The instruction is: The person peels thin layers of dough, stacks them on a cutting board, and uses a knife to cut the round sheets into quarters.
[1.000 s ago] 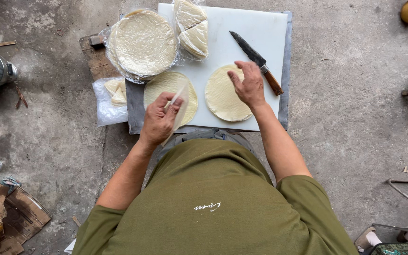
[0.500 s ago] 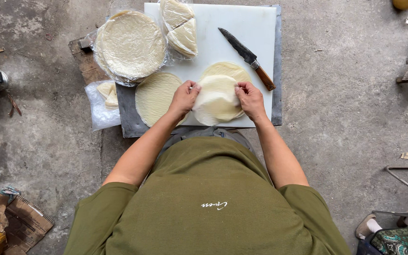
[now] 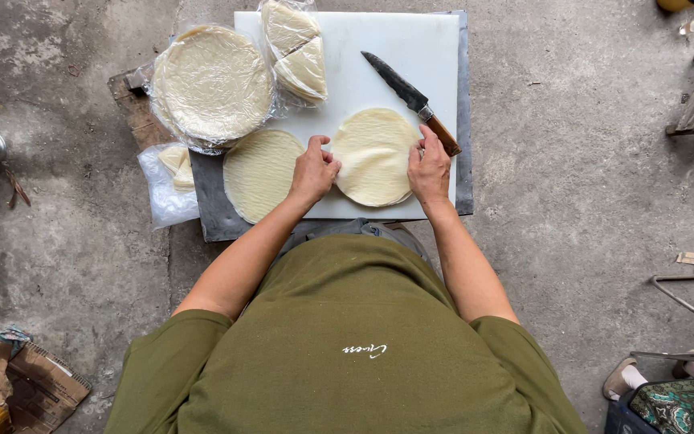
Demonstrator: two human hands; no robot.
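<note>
Half a second ago the round wrapper point(image 3: 373, 157) was lifted and wavy between the hands; now it lies flat on the white board point(image 3: 411, 56). The left hand point(image 3: 313, 170) and right hand point(image 3: 430, 167) pinch its two side edges, fingers curled — so the sheet seems laid down. It is round and points no way. The knife point(image 3: 411, 100) lies just above the right hand, its tip pointing up-left.

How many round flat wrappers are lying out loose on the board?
2: one wrapper between the left hand and right hand, another wrapper left of it. More may be stacked underneath.
</note>
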